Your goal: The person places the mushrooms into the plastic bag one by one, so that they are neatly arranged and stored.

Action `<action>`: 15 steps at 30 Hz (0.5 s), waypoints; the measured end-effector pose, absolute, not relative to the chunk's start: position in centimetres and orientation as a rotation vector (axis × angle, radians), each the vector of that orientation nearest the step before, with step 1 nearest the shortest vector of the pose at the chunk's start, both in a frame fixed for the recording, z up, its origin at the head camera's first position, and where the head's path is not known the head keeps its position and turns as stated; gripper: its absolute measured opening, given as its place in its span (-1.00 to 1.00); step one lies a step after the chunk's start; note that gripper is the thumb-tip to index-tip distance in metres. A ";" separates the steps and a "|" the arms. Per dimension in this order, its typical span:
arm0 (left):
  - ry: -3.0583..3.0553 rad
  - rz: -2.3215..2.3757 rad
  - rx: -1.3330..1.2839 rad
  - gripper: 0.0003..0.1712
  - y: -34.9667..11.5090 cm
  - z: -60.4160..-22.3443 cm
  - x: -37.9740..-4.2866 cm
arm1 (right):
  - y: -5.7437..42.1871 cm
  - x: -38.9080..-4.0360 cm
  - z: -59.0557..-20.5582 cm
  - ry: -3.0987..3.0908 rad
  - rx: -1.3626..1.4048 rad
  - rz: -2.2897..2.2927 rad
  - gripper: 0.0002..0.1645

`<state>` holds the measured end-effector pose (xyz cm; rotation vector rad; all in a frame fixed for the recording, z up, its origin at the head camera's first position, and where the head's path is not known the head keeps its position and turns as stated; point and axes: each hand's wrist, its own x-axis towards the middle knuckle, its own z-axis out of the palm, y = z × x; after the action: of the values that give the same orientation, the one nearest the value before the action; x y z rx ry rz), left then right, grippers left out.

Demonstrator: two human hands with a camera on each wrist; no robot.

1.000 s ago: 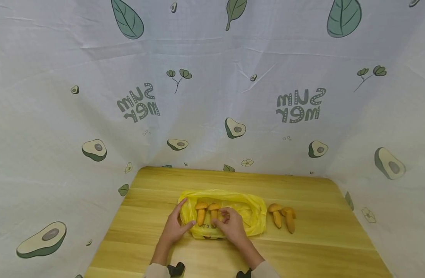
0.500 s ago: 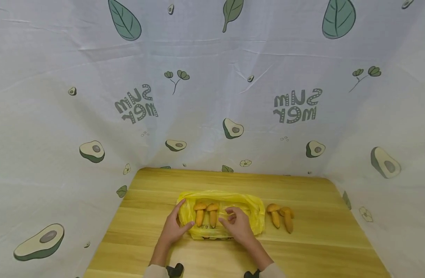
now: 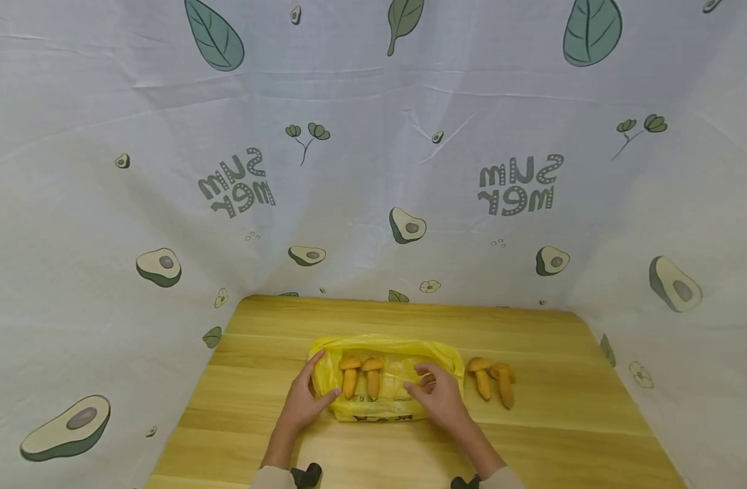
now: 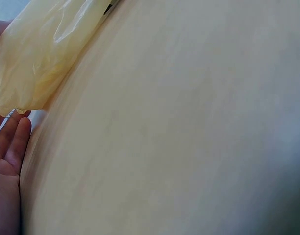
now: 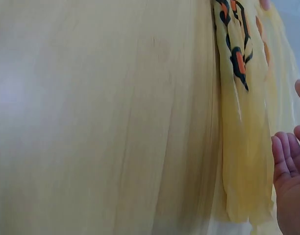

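Observation:
A yellow plastic bag (image 3: 386,409) lies on its side along the wooden table, its mouth spread wide. Inside its left half, two orange-brown mushrooms lie side by side: one (image 3: 350,380) at the left and another (image 3: 372,382) close to its right. My left hand (image 3: 301,402) spans the bag's left end with thumb and index finger spread, touching the plastic; in the left wrist view its lower fingers (image 4: 22,134) are below the bag. Over the bag's right half is my right hand (image 3: 442,401), fingers loosely bent and holding nothing.
Two more mushrooms, one (image 3: 481,382) leaning close to the other (image 3: 505,388), lie on the wooden table (image 3: 563,407) just right of the bag. White cloth (image 3: 349,183) printed with avocados and leaves hangs behind and along both sides.
My right hand has moved rightward, away from the second mushroom, which now lies released beside the first. The left hand has stayed at the bag's left end.

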<state>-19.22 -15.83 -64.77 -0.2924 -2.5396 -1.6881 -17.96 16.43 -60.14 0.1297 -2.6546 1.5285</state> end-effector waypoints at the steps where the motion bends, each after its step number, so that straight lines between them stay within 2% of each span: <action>1: -2.540 -1.695 -0.283 0.05 -15.8 -64.8 -19.2 | 16.7 -18.0 -60.1 -2.659 0.124 1.518 -0.44; 15: -2.540 -1.724 -0.254 0.05 -15.8 -64.9 -19.2 | 20.1 -17.9 -59.4 -2.640 0.132 1.397 -0.45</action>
<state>-19.23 -15.81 -64.86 -0.2542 -2.5397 -1.7245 -17.86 20.08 -59.37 0.1321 -2.6405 1.3969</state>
